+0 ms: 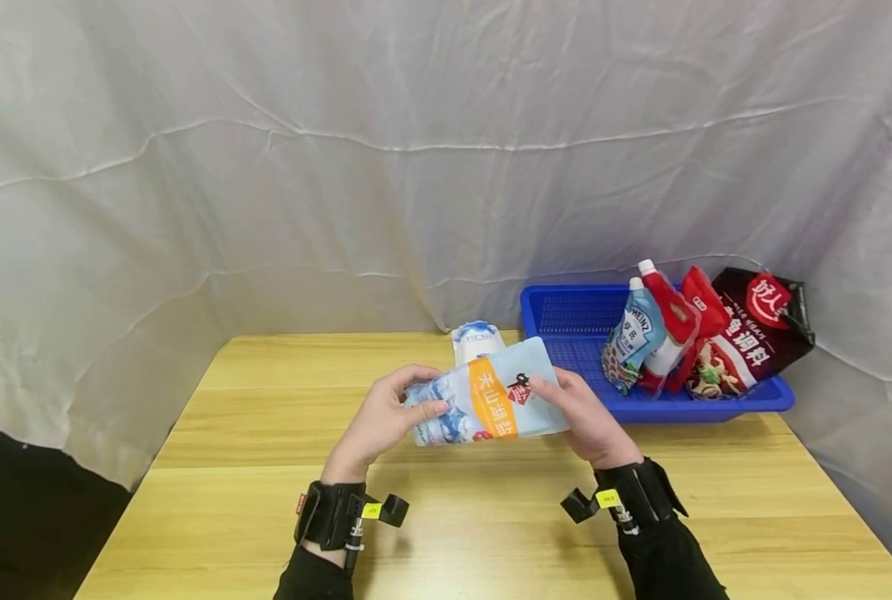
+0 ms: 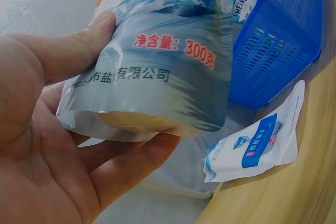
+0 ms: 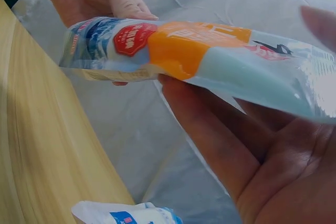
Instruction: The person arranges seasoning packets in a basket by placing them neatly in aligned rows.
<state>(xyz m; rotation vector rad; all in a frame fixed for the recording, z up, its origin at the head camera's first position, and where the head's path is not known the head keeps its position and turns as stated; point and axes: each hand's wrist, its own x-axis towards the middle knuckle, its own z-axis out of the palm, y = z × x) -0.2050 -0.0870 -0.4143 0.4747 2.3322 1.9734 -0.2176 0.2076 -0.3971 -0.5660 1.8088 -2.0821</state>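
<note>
A light-blue and orange pouch of salt point(image 1: 483, 395) is held above the table between both hands, tilted with its right end higher. My left hand point(image 1: 386, 417) grips the bottom end, its thumb across the printed front and its fingers beneath. At the other end is my right hand point(image 1: 584, 412), fingers under the pouch and thumb over its front; in the right wrist view that thumb point(image 3: 319, 27) looks slightly lifted. Behind the held pouch, a white and blue salt bag point(image 2: 252, 148) lies on the table, partly hidden in the head view.
A blue plastic basket point(image 1: 551, 312) stands at the back right. Leaning in its right part are a Heinz squeeze pouch point(image 1: 632, 337), a red capped pouch point(image 1: 667, 312), a red packet point(image 1: 703, 300) and a dark seasoning bag point(image 1: 761, 333). Grey cloth point(image 1: 386, 208) hangs behind the wooden table point(image 1: 251, 450).
</note>
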